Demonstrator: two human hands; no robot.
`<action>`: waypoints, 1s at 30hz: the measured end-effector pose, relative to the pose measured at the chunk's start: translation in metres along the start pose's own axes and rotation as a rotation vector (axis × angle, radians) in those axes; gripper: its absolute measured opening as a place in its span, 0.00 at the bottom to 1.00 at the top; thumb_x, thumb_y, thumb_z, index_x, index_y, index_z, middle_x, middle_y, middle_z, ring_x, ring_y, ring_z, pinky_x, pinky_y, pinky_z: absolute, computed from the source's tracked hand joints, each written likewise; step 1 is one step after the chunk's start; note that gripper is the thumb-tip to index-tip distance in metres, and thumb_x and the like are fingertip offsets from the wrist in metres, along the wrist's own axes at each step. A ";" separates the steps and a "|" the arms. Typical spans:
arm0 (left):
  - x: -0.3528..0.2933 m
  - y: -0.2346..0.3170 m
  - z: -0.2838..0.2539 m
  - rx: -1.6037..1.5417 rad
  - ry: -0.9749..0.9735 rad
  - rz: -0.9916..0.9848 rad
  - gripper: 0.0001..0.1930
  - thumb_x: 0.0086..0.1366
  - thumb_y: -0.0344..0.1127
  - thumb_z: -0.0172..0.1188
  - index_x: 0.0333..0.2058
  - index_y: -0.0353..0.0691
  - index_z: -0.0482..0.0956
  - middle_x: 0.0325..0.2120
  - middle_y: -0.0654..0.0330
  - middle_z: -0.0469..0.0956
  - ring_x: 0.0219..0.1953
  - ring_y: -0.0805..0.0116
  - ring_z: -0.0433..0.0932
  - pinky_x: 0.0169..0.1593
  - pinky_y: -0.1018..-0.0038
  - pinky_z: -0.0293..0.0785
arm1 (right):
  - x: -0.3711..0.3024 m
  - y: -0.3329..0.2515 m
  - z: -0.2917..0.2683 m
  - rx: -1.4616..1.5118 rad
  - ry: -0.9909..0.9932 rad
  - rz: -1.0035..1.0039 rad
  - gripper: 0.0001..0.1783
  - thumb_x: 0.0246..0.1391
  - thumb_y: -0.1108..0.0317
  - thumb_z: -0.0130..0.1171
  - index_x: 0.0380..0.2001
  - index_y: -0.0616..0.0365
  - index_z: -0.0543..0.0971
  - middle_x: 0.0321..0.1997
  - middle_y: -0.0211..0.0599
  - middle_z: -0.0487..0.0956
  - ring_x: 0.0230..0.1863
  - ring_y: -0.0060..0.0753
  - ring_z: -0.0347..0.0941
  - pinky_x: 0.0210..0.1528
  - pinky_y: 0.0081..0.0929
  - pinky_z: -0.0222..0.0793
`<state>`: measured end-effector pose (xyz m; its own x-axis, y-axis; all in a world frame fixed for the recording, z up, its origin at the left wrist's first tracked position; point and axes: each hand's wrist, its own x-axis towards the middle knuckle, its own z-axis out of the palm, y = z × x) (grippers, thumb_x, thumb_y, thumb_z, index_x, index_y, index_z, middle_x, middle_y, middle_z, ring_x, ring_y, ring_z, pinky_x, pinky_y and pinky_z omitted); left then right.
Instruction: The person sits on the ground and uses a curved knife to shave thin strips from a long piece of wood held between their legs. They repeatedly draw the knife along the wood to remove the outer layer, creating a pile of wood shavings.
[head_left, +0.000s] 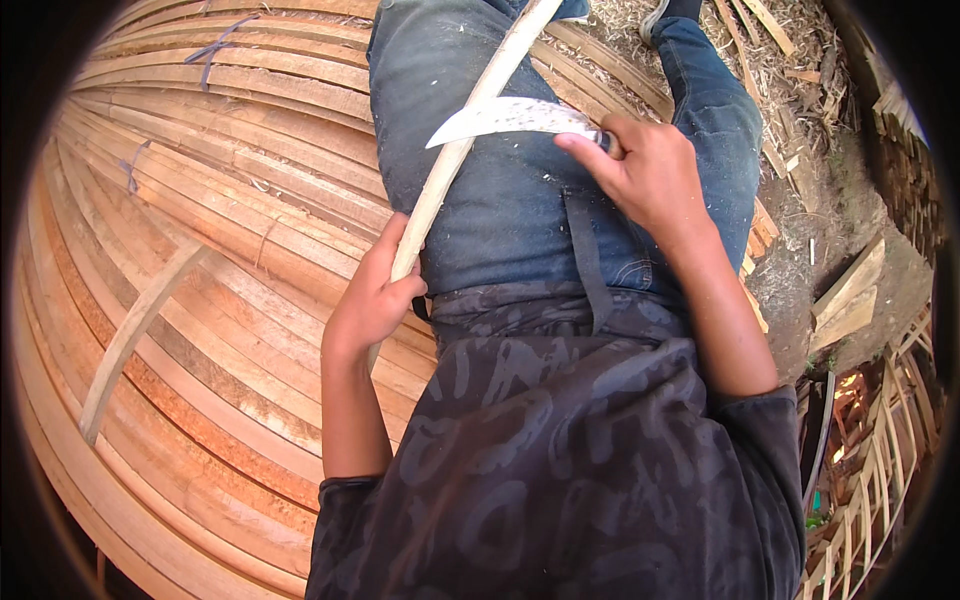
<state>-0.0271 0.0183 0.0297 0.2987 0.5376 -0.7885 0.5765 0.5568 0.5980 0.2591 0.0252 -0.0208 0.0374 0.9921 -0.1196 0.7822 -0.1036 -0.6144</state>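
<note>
A long pale wooden stick (pixel 488 88) slants across my jeans (pixel 470 220), from beside my left hip up past the top edge of the view. My left hand (pixel 375 290) is closed round its lower part. In my right hand (pixel 650 170) is the dark handle of a knife, the thumb pressed toward the blade's base. The knife (pixel 510 117) has a broad, curved, speckled blade with its tip toward the left. It crosses the stick well above my left hand; whether the edge bites into the wood cannot be made out.
Stacked wooden boards (pixel 200 180) fill the left side, some tied with blue string (pixel 208 60). A loose curved strip (pixel 135 335) lies across them. Wood shavings (pixel 620 30) cover the ground ahead. Offcuts (pixel 850 290) lie at the right, beside a slatted wooden lattice (pixel 875 490).
</note>
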 end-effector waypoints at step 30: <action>-0.007 -0.003 0.010 -0.147 -0.069 -0.038 0.20 0.48 0.24 0.47 0.43 0.32 0.64 0.23 0.65 0.61 0.25 0.77 0.59 0.28 0.80 0.60 | 0.064 0.065 -0.025 -0.225 0.119 0.244 0.39 0.50 0.31 0.51 0.14 0.62 0.75 0.13 0.45 0.72 0.18 0.46 0.71 0.25 0.39 0.66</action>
<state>-0.0235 0.0071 0.0319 0.3334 0.4724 -0.8159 0.4720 0.6655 0.5782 0.3278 0.0833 -0.0488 0.3018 0.9428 -0.1416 0.8581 -0.3334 -0.3905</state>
